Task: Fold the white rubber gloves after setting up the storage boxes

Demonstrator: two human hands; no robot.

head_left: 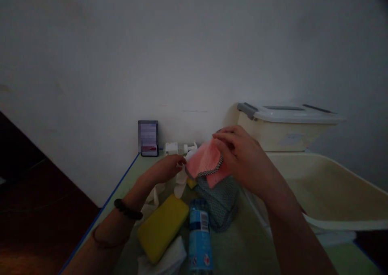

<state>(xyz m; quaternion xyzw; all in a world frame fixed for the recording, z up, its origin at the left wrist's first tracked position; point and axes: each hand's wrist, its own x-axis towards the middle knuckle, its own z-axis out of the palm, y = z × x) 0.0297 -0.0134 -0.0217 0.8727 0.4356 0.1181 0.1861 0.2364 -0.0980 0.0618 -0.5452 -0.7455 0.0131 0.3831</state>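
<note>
My right hand [242,157] pinches a pink cloth [206,159] with a black-and-white checked edge, lifted above the table. A folded grey-green cloth [220,202] lies underneath. My left hand [168,168] has its fingers closed at the pink cloth's left side. Just below those fingertips is a limp white piece [180,182]; whether they grip it or the cloth's corner, I cannot tell. Nearer to me are a yellow sponge [163,226], a white cloth [166,259] partly under it, and a blue-labelled bottle [200,236] lying down.
Against the wall, a phone [149,138] stands upright beside a white pump bottle [176,148] on its side. On the right are a cream basin [330,186] and, behind it, a lidded storage box [281,129]. Blue tape marks the left edge of the green table [242,242].
</note>
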